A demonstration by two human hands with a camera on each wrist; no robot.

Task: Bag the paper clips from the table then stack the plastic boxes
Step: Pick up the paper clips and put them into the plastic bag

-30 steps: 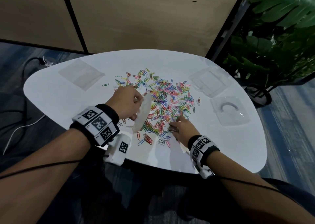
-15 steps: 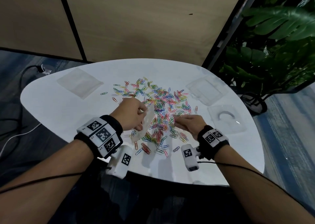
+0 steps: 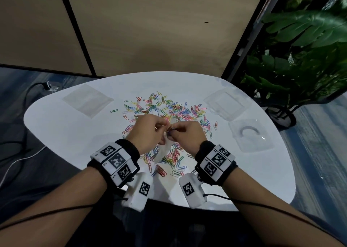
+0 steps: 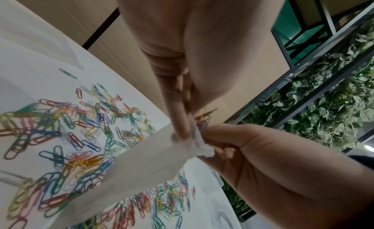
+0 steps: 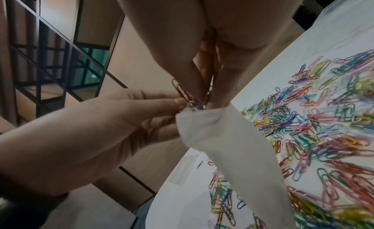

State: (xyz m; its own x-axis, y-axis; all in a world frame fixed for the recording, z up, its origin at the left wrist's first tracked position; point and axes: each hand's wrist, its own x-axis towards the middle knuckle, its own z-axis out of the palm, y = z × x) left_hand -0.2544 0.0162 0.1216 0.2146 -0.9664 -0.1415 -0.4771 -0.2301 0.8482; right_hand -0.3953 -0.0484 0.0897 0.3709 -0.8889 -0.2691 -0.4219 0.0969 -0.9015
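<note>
Several coloured paper clips (image 3: 169,109) lie scattered on the white table (image 3: 65,134). My left hand (image 3: 165,128) pinches the mouth of a small translucent bag (image 3: 163,152) that hangs down over the pile; the bag (image 5: 232,144) shows the same way in the right wrist view. Right against that mouth, my right hand (image 3: 173,133) pinches a few clips (image 5: 194,98). In the left wrist view my left hand's fingertips (image 4: 185,130) grip the bag's rim (image 4: 198,141). Two clear plastic boxes (image 3: 227,104) (image 3: 251,136) sit at the table's right.
A second flat clear bag (image 3: 88,100) lies at the table's far left. A potted plant (image 3: 300,59) stands beyond the right edge. Cables (image 3: 22,158) run on the floor to the left. A beige wall panel rises behind the table.
My right hand rose from the pile near the table's front with clips and moved left to the bag's mouth. My left hand lifted the bag slightly towards it.
</note>
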